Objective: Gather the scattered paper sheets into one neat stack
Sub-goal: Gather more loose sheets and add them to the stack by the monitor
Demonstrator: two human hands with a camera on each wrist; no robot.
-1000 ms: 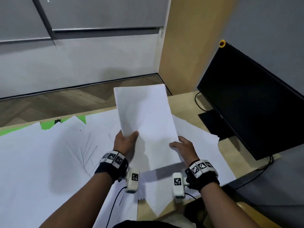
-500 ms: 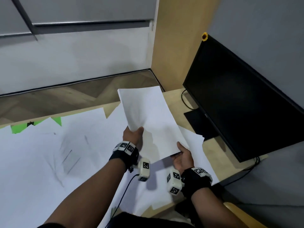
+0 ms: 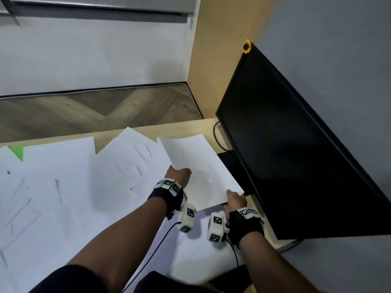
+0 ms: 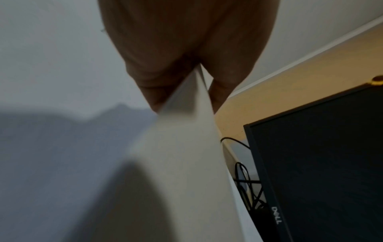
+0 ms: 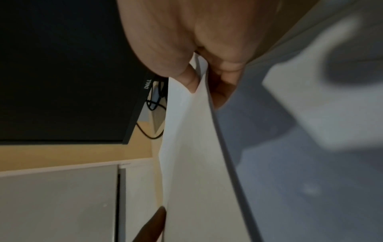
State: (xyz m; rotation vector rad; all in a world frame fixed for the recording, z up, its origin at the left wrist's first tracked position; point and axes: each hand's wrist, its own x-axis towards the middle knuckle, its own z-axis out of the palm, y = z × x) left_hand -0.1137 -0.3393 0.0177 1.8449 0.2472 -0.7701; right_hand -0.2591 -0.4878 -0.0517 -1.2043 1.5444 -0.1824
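At nine o'clock in the head view, loose white paper sheets (image 3: 53, 197), some marked with faint grey pencil lines, lie overlapping across the pale wooden desk (image 3: 110, 135), with a scrap of green tape (image 3: 18, 152) showing at the far left edge. Moving toward the centre, the left hand (image 3: 177, 173) pinches the left edge of a small gathered stack of plain white sheets (image 3: 201, 172); the left wrist view shows the thumb on one face and the fingers (image 4: 219, 93) on the other, clamped on the paper. The stack hangs low over the desk, tilted, its far corner pointing to twelve o'clock. At about four o'clock from the stack's centre, the right hand (image 3: 234, 200) grips the near right corner, thumb on top and fingers curled beneath. At three o'clock stands a black flat computer monitor (image 3: 296, 155), with a black cable (image 3: 215, 134) looping behind it.

The step in hand appears to be holding the sheets already collected while many others still lie scattered. The next move likely calls for setting this stack down or freeing one hand, then reaching toward nine o'clock for another loose sheet and squaring its edges with the rest.
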